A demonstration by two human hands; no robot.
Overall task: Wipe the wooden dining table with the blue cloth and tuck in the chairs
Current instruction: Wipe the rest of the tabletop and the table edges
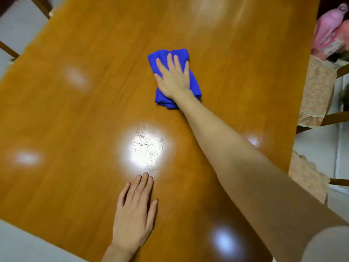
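A: While the right hand (pixel 172 76) lies flat on the blue cloth (pixel 161 99), which step do you log?

B: Wiping. Fingers straight, slightly apart, palm pressing the cloth onto the desk (pixel 75 114). Nothing is gripped; the cloth is pinned under the palm, not pinched.

A: Cloth position?

B: Upper middle of the frame, just right of centre, well in from the desk's edges. It is folded into a thick pad.

A: Axis?

B: The long axis runs top to bottom of the frame, leaning a little toward the lower right. The fingers point to the top of the frame, roughly along it.

A: Left hand (pixel 134 210)?

B: Lower centre, palm down on bare wood, fingers straight and close together, holding nothing. I judge it a brace.

A: Progress?

B: Mid-wipe, I'd say. A bright glare patch (pixel 147 148) between the two hands shows dark specks; crumbs or worn finish, cannot tell.

A: Next move?

B: Probably steady downward pressure and a sweep across unwiped wood, perhaps toward that speckled patch. The left hand would have to lift clear of that area.

A: Chairs?

B: Two cushioned chairs at the right edge, one upper (pixel 317 91), one lower (pixel 306 178). Tucking is not yet begun.
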